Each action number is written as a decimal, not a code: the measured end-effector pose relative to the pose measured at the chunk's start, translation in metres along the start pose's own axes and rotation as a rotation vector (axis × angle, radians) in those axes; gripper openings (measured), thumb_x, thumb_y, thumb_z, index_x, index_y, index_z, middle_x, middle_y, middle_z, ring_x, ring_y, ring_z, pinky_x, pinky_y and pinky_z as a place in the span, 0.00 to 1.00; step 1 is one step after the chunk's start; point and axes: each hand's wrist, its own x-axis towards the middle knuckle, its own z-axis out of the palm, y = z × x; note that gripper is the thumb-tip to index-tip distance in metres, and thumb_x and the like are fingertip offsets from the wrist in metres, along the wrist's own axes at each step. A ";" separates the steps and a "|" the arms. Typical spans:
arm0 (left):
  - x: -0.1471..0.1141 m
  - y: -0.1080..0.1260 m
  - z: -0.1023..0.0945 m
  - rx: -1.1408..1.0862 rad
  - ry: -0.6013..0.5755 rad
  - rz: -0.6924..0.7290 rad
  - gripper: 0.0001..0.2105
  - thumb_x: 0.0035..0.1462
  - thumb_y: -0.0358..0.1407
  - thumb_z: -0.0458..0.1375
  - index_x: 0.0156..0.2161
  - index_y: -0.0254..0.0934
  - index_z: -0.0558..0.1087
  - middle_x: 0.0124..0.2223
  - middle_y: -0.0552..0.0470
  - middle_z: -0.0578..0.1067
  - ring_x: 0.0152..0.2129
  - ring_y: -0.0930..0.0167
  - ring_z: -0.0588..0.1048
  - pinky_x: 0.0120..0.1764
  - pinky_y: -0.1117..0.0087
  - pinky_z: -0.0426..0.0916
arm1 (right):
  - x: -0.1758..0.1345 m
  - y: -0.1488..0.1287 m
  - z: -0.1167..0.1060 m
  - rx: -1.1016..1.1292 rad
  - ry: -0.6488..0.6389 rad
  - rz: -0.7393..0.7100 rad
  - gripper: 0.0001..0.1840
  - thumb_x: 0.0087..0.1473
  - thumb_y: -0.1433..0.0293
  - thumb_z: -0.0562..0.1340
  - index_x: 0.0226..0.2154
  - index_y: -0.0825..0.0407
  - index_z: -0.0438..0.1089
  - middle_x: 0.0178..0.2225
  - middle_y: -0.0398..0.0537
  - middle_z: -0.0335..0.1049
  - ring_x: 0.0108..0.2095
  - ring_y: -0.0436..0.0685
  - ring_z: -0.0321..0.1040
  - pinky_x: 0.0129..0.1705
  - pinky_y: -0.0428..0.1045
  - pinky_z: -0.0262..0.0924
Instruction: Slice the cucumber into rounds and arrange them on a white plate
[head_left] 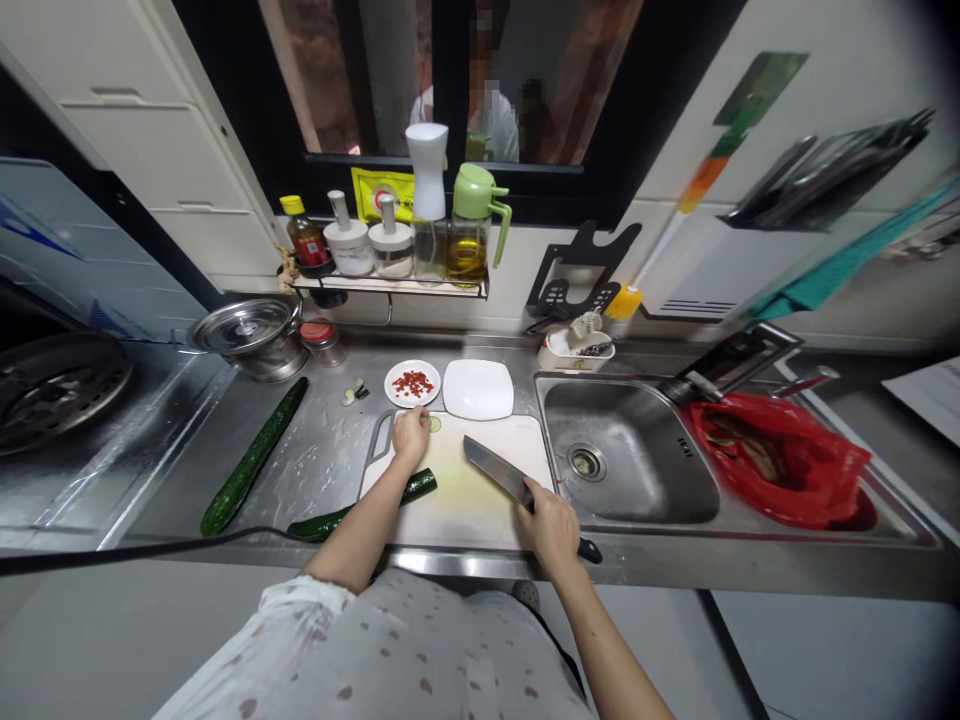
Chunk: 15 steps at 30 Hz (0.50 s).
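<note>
My right hand (553,528) is wrapped around the black handle of a kitchen knife (491,468). The blade points up and left over the white cutting board (480,525). Near the board's upper left corner, my left hand (411,436) has its fingers closed at a pale green cucumber piece (434,424), partly hidden by them. A cut cucumber (421,485) lies across the board's left edge, passing under my left forearm. Farther left, a whole cucumber (255,455) rests on the steel counter.
Behind the board stand a plate of chopped red pieces (412,384) and a white square plate (478,390). Cucumber scraps (354,391) lie left of them. At right are the sink (630,450) and a red plastic bag (780,460). A lidded steel pot (255,335) stands back left.
</note>
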 end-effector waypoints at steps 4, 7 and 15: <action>0.000 0.000 0.001 0.009 -0.004 0.036 0.08 0.54 0.33 0.55 0.36 0.40 0.77 0.39 0.46 0.77 0.40 0.64 0.70 0.42 0.66 0.62 | 0.001 -0.002 -0.001 0.006 -0.009 0.007 0.20 0.53 0.68 0.58 0.50 0.50 0.68 0.39 0.50 0.75 0.39 0.56 0.69 0.42 0.48 0.55; -0.001 0.001 0.001 0.023 0.000 0.043 0.09 0.55 0.33 0.54 0.33 0.39 0.78 0.40 0.45 0.76 0.41 0.63 0.70 0.43 0.66 0.61 | 0.000 -0.002 -0.001 0.009 -0.013 0.009 0.21 0.53 0.68 0.58 0.51 0.50 0.68 0.39 0.49 0.75 0.39 0.55 0.69 0.42 0.47 0.55; -0.004 0.001 -0.004 -0.082 0.042 -0.034 0.09 0.54 0.36 0.55 0.34 0.39 0.78 0.38 0.46 0.77 0.38 0.65 0.71 0.40 0.68 0.62 | -0.002 -0.001 -0.001 0.025 -0.021 0.033 0.21 0.53 0.69 0.57 0.50 0.50 0.68 0.40 0.49 0.75 0.40 0.55 0.70 0.42 0.47 0.55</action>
